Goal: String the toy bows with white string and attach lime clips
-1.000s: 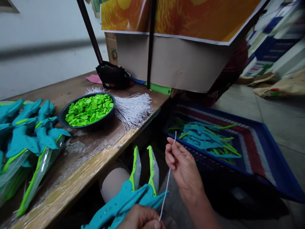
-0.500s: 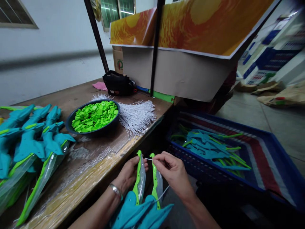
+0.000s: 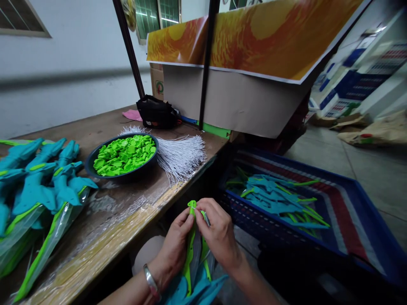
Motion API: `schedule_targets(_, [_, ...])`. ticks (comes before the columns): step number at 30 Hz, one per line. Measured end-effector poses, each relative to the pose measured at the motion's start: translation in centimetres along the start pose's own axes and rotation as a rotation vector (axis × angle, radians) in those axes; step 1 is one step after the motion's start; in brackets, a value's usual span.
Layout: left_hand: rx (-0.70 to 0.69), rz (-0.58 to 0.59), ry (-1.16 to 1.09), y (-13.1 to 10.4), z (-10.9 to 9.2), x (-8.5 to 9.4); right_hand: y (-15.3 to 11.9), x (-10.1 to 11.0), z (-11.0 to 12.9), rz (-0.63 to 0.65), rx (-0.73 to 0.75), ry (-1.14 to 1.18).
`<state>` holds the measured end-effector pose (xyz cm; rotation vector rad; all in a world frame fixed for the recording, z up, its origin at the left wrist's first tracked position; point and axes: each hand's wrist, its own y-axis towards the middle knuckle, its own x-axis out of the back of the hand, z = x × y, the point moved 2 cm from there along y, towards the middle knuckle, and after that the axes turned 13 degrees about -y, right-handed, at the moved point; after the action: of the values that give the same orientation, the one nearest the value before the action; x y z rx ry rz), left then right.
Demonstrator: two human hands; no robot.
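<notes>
Below the table edge, my left hand [image 3: 174, 241] is closed round the upper end of a green plastic strip [image 3: 190, 258] with a knobbed tip. Clear film runs along the strip, and its lower end joins turquoise plastic wing-like parts [image 3: 178, 292]. Close against it is a second green strip [image 3: 207, 271], partly covered by my right hand [image 3: 219, 233]. My right thumb and fingers are pinched together just beside the knobbed tip, where a short bit of white string [image 3: 194, 207] shows. The rest of the string is hidden by the fingers.
On the table are a dark bowl [image 3: 90, 165] of small green plastic pieces, a bundle of white strings [image 3: 184, 154], a black bag [image 3: 156, 112] and a pile of turquoise-and-green pieces [image 3: 34, 186]. A blue crate [image 3: 359, 199] with similar pieces stands at right.
The two green strips were apart, with white string stretched between their tips; now they are close together. My right hand has moved left against my left hand, which has turned inward.
</notes>
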<state>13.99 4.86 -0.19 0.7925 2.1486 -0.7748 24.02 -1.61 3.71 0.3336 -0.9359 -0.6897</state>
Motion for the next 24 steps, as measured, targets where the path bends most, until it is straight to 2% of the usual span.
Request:
schedule_targets(14, [0.004, 0.055, 0.052, -0.3, 0.6, -1.1, -0.2, 0.0, -0.5, -0.045, -0.005, -0.061])
schedule_targets(20, [-0.021, -0.013, 0.077, -0.6, 0.7, -1.6, 0.0, -0.4, -0.2, -0.055, 0.018, -0.147])
schedule_targets(24, [-0.029, -0.068, -0.112, -0.6, 1.1, -1.7, -0.2, -0.7, -0.3, -0.019, 0.01, -0.218])
